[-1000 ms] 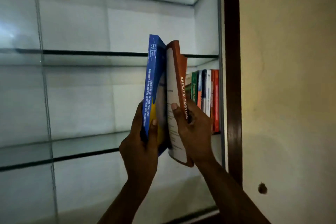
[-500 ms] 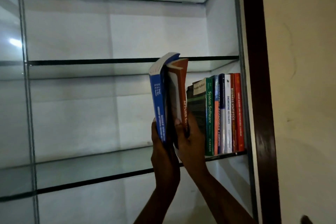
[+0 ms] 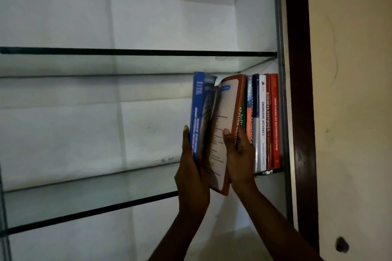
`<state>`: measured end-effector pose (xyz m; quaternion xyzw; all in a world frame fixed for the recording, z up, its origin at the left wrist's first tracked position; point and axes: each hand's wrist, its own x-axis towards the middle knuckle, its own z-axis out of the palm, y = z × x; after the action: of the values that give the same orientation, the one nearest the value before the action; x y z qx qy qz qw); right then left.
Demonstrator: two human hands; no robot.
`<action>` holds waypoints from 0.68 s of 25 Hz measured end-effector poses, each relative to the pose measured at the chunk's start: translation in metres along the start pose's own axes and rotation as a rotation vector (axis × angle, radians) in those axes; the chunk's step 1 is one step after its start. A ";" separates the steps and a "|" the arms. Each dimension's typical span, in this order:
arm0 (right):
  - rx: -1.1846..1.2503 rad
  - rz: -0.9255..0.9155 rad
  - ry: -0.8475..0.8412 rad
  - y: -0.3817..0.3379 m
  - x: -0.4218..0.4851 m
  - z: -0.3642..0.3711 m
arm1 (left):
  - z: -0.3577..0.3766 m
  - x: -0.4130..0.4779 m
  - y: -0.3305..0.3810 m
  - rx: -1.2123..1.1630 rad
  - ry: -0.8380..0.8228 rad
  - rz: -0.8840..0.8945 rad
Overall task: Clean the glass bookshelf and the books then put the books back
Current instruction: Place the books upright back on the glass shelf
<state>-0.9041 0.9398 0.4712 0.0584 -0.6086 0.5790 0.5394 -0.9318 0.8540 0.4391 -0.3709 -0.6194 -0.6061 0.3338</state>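
Note:
I hold two books upright against the row on the glass shelf [image 3: 89,188]. My left hand [image 3: 192,178] grips the blue book [image 3: 197,116] from its left side. My right hand [image 3: 239,159] holds the orange-brown book [image 3: 230,112], titled Applied Costing, thumb on its pale cover. That book's lower end hangs below the shelf's front edge. Both press toward several standing books [image 3: 265,125] at the shelf's right end, including Engineering Mechanics, Business Statistics and a red calculus book.
A second glass shelf [image 3: 127,63] runs above, close over the book tops. The dark wooden frame [image 3: 299,91] and a beige wall [image 3: 350,91] stand to the right. The shelf left of the books is bare glass.
The two books have moved right and in, from apart from the row to leaning against it. The orange-brown book's cover now faces me more.

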 end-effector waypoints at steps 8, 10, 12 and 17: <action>-0.284 -0.238 -0.035 0.020 0.013 0.028 | 0.026 0.036 -0.019 -0.053 0.045 -0.104; -0.280 -0.204 -0.016 0.032 0.024 0.028 | 0.036 0.038 -0.023 -0.137 -0.004 -0.096; -0.220 -0.140 -0.045 0.030 0.034 0.021 | 0.039 0.038 -0.024 -0.315 -0.138 -0.140; -0.361 -0.167 -0.089 0.026 0.010 -0.009 | 0.040 0.043 -0.019 -0.473 -0.414 -0.221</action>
<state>-0.9208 0.9605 0.4594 0.0367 -0.7188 0.4108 0.5597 -0.9687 0.8961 0.4650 -0.4840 -0.5527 -0.6774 0.0376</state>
